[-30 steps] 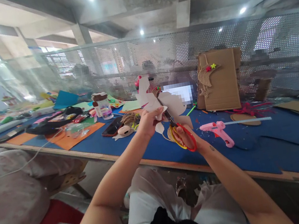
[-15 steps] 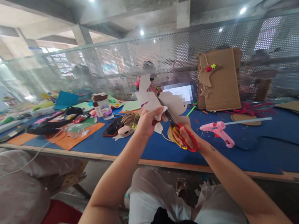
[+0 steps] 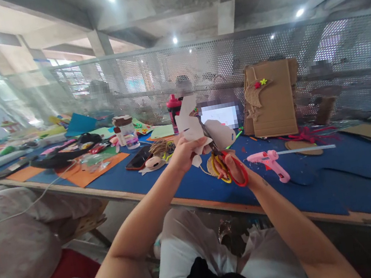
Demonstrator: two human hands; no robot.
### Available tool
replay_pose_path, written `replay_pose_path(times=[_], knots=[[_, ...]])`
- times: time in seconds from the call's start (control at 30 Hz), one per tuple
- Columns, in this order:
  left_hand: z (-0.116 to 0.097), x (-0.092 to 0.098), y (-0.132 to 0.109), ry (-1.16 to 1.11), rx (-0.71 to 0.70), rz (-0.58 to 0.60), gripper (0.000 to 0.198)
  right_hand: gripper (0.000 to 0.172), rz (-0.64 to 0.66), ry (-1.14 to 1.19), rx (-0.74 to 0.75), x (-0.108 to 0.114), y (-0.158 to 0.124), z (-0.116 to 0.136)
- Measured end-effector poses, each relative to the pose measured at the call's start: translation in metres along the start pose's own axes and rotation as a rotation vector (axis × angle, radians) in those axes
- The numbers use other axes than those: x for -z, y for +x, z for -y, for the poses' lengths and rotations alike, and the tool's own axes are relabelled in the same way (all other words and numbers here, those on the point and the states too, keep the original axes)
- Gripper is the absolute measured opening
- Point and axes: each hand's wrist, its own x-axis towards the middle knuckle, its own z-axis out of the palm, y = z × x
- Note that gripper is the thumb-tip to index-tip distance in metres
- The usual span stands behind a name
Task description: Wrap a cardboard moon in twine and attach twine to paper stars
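Note:
My left hand pinches a pale, irregularly cut sheet of paper or card. My right hand is shut on a pair of scissors with red and yellow handles. The metal blades reach into the sheet near its lower edge, and part of them is hidden by it. Both hands are held in the air above the blue-covered table, close together.
A pink glue gun lies to the right, with a glue stick in it. Twine, a phone, a jar, orange sheets and an upright cardboard panel stand around. A perforated metal screen backs the table.
Both hands and the scissors have shifted slightly to the right. The pale sheet sits lower and has turned, and a pink-capped bottle now shows behind it.

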Motion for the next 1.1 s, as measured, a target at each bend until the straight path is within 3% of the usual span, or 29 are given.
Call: replay_pose_path(times=[0.57,0.87,1.1], knots=[[-0.015,0.005,-0.002,0.056,0.052,0.012,0.025,0.068,0.007,-0.006,0.007,0.001,-0.001,-0.001],[-0.012,0.007,-0.003,0.026,0.073,0.076,0.028,0.066,0.073,-0.044,0.009,0.001,-0.005,0.028],[-0.013,0.007,-0.005,0.077,0.087,0.062,0.031,0.065,0.043,-0.065,0.032,0.007,-0.004,0.012]])
